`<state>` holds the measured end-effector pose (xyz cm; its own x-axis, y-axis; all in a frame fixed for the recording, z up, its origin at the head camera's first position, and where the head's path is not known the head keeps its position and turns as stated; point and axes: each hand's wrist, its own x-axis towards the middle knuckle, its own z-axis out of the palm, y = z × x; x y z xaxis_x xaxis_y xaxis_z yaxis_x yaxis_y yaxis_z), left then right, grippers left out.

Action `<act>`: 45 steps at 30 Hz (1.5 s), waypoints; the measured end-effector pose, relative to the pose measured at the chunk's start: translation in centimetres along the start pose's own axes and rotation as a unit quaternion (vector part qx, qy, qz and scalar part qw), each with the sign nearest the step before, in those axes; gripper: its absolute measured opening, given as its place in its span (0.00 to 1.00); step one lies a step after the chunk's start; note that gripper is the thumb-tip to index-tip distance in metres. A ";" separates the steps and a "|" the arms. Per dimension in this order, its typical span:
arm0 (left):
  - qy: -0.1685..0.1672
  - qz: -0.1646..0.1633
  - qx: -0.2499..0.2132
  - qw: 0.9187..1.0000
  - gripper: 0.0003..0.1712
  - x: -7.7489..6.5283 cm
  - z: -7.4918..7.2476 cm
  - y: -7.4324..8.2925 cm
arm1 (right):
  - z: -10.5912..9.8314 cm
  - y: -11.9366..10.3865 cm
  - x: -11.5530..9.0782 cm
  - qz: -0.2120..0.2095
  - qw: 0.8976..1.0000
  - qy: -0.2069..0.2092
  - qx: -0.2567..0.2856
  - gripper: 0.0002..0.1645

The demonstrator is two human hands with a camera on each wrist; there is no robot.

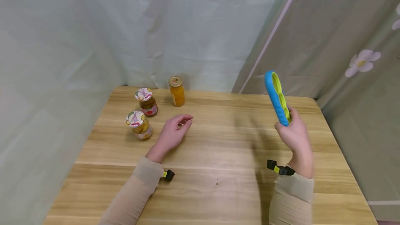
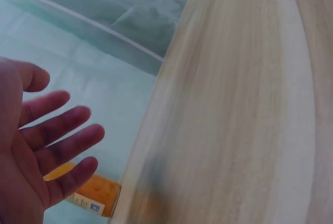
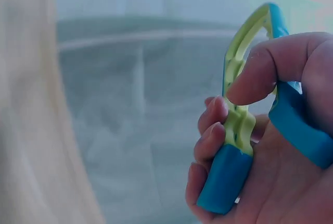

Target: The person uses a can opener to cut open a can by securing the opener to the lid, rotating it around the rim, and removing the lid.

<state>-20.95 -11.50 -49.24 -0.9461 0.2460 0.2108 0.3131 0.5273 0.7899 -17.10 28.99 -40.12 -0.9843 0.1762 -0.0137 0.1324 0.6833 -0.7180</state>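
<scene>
My right hand (image 1: 295,133) grips a blue jar opener (image 1: 275,96) with a yellow-green, scalloped inner side and holds it up over the right part of the table. In the right wrist view the fingers and thumb wrap round the handles of the jar opener (image 3: 226,177). My left hand (image 1: 175,133) holds nothing; its fingers are loosely bent above the table. Nearest to it on the left is a jar with a patterned white lid (image 1: 144,129). Behind that stands a darker jar with a similar lid (image 1: 149,107). A gold-lidded jar of orange contents (image 1: 178,94) stands at the back.
The wooden table (image 1: 218,148) has its back edge against a pale curtain (image 1: 200,37). More curtain with flower prints (image 1: 360,63) hangs along the right side. All the jars are upright on the table's left half.
</scene>
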 end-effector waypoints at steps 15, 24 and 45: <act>0.194 -0.059 -0.060 0.977 0.20 1.9 0.3 -0.8 | 1.6 -1.5 -1.3 -0.069 0.997 0.031 0.004 0.46; 0.299 -0.101 -0.093 0.944 0.31 4.0 0.0 -0.9 | 1.0 -1.9 -2.0 -0.092 0.995 0.038 0.007 0.47; 0.255 -0.209 -0.156 0.931 0.58 5.9 0.3 -2.6 | 1.0 -1.7 -4.0 -0.133 0.991 0.007 -0.023 0.50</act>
<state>-27.33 -11.20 -50.22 -0.9215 -0.3873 0.0307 -0.0552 0.2086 0.9765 -13.52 26.43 -39.51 -0.9831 -0.0050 0.1828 -0.1268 0.7391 -0.6615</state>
